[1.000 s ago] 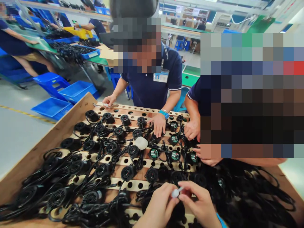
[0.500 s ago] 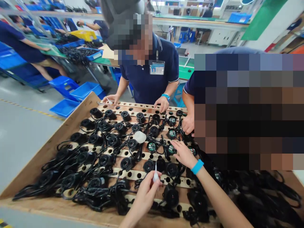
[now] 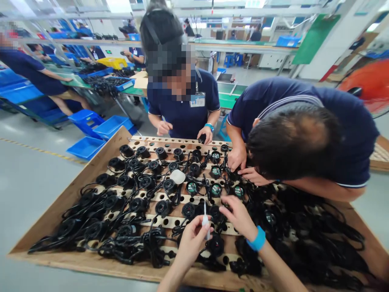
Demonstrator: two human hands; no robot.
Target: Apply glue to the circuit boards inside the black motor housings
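Two hands over my tray [image 3: 100, 156]. Left hand [image 3: 192, 240] pinches the dropper [image 3: 206, 219] upright, tip up. Right hand [image 3: 239, 216] rests on a fan [image 3: 216, 211] mid-tray, fingers curled; grip unclear.

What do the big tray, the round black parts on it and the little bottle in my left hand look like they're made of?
Tray: looks like unfinished plywood, pale brown and matte with drilled holes. Round black parts: probably moulded plastic, dull black with grille slots. Bottle in the left hand: seemingly whitish translucent plastic with a thin nozzle.
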